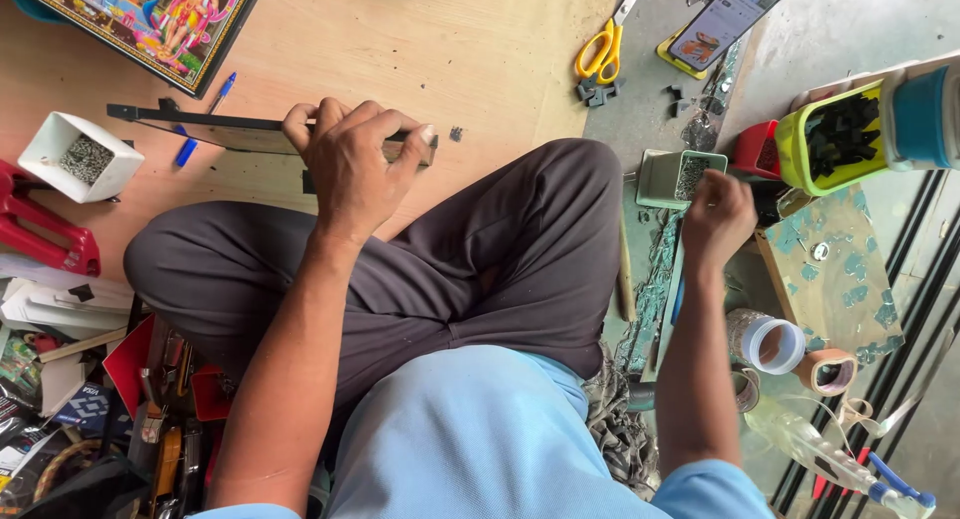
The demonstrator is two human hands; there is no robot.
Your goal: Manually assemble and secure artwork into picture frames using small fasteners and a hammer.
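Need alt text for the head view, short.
Seen from above, a person sits cross-legged; the left hand grips a dark frame strip on a wooden board, while the right hand reaches into a small green box. Yellow scissors lie beyond.

The person sits cross-legged. The left arm reaches forward, the left hand [352, 159] knuckles-up with fingers [312, 119] curled shut in a grip. The right arm stretches out to the side, the right hand [716, 217] bent at the wrist, fingertips pinched together.
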